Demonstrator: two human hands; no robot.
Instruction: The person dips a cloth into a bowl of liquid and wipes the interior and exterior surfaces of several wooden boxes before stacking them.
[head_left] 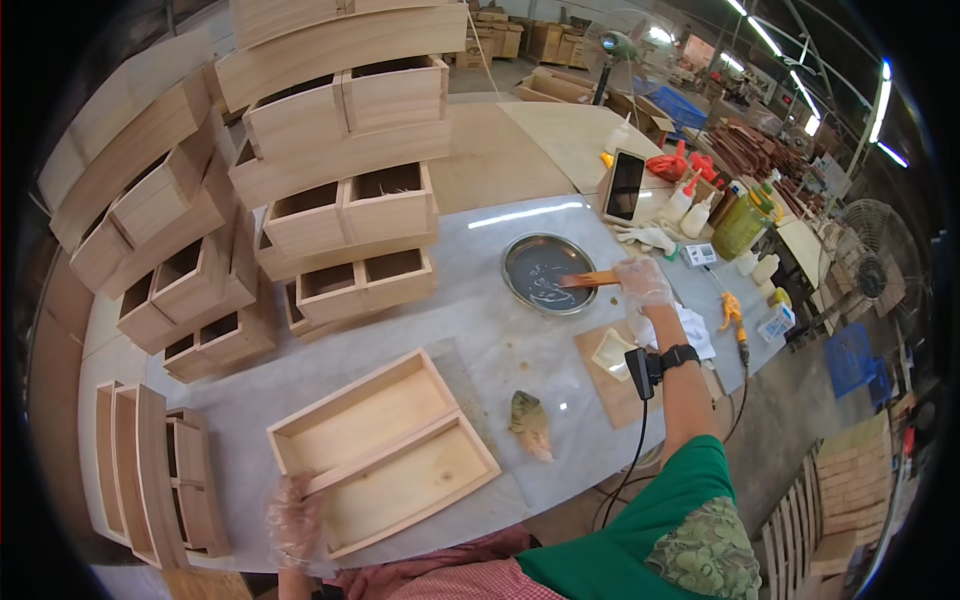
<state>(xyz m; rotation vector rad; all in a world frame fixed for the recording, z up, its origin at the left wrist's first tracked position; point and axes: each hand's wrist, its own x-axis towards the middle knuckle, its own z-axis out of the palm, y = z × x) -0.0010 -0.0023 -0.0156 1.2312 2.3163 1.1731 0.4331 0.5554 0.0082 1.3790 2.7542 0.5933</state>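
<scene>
My right hand (643, 283), in a clear plastic glove, is closed around the wooden handle of a flat brush (592, 279). The brush's bristle end reaches over a round metal pan (512, 290) of greyish liquid with pale streaks on its surface. Also in a clear glove, my left hand (293, 520) grips the near left edge of a shallow wooden box (386, 462). One divider splits the box into two open compartments. Between the box and the pan lies a crumpled, stained cloth or glove (530, 425).
Stacks of wooden boxes (345, 215) rise at the far left; more boxes (150, 475) stand on edge nearer. At the right are an upright phone (624, 187), squeeze bottles (680, 205), a yellow-green jug (745, 225) and an orange air gun (733, 310). A cable hangs from my right wrist.
</scene>
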